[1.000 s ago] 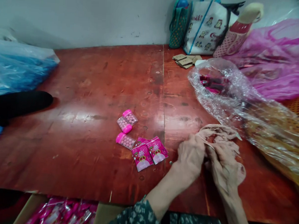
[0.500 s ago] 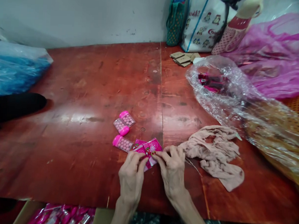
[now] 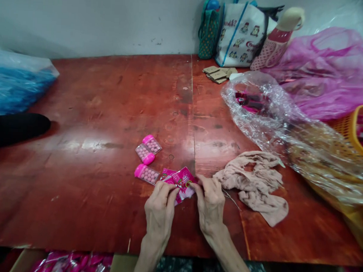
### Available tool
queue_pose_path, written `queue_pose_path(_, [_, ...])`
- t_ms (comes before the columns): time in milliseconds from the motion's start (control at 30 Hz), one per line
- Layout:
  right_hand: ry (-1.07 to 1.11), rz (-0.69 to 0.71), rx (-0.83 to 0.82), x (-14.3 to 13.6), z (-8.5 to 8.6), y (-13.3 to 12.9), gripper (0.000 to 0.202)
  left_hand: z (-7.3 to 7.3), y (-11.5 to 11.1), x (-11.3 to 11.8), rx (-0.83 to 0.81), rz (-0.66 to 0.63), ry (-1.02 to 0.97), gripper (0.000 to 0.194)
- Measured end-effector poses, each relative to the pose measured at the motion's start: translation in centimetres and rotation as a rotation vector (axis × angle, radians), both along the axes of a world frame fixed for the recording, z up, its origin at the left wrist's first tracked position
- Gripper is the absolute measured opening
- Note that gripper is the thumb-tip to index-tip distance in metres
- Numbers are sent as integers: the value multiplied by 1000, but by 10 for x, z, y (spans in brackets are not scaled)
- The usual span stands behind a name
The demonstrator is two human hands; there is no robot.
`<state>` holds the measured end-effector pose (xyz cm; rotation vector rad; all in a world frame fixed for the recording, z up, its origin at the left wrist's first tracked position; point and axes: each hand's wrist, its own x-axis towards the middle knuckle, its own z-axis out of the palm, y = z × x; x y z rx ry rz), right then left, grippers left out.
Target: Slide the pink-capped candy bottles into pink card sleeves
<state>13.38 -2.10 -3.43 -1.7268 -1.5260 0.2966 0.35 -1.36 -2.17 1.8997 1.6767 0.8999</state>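
Observation:
Small pink printed plastic wrappers point(image 3: 183, 177) lie overlapping on the red-brown table, partly covered by my fingers. My left hand point(image 3: 160, 203) is closed in a pinch at their left lower edge. Thumb and forefinger of my right hand point(image 3: 210, 197) close on the right side of the wrappers; the exact grip is partly hidden. Just left of the wrappers is a clear tube of pink candy balls with a pink cap point(image 3: 147, 174). Behind it lie two more such tubes point(image 3: 144, 153), side by side and facing opposite ways.
A crumpled beige cloth point(image 3: 254, 179) lies right of my right hand. Beyond are clear plastic bags point(image 3: 260, 111), a yellow basket point(image 3: 347, 123) and a pink bag point(image 3: 328, 74). A black rounded object point(image 3: 22, 129) juts in at left. Below the table edge stands a carton point(image 3: 123, 265) of pink packets.
The view has shifted slightly. My right fingertips have moved a little toward the right edge of the wrappers, while my left hand keeps its pinch.

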Motion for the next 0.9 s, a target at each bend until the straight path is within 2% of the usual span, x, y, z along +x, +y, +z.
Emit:
queue_pose_path(167, [49, -4, 26, 2, 1, 1, 20, 6, 4, 1, 4, 41, -73, 9])
queue_pose_path(267, [95, 14, 14, 1, 5, 2, 20, 9, 5, 2, 90, 90, -126, 8])
queue_pose_path(333, [144, 3, 19, 2, 9, 3, 18, 10, 6, 4, 115, 36, -83, 12])
queue_pose_path(433, [225, -53, 44, 5, 15, 4, 15, 12, 7, 9, 53, -65, -75, 11])
queue_pose_path(533, [318, -74, 13, 9, 24, 3, 15, 18, 9, 14, -54, 83, -345, 15])
queue_pose_path(633, [503, -38, -117, 8, 35, 1, 17, 28, 14, 19, -340, 217, -807, 29])
queue_pose_path(700, [606, 6, -193, 6, 41, -1, 19, 33, 18, 23, -509, 228, -1066, 23])
queue_pose_path(767, [693, 53, -240, 4, 46, -1, 16, 34, 20, 26, -567, 237, -1192, 13])
queue_pose_path(900, [846, 111, -356, 0, 49, 0, 21, 31, 19, 28, -536, 350, -1253, 8])
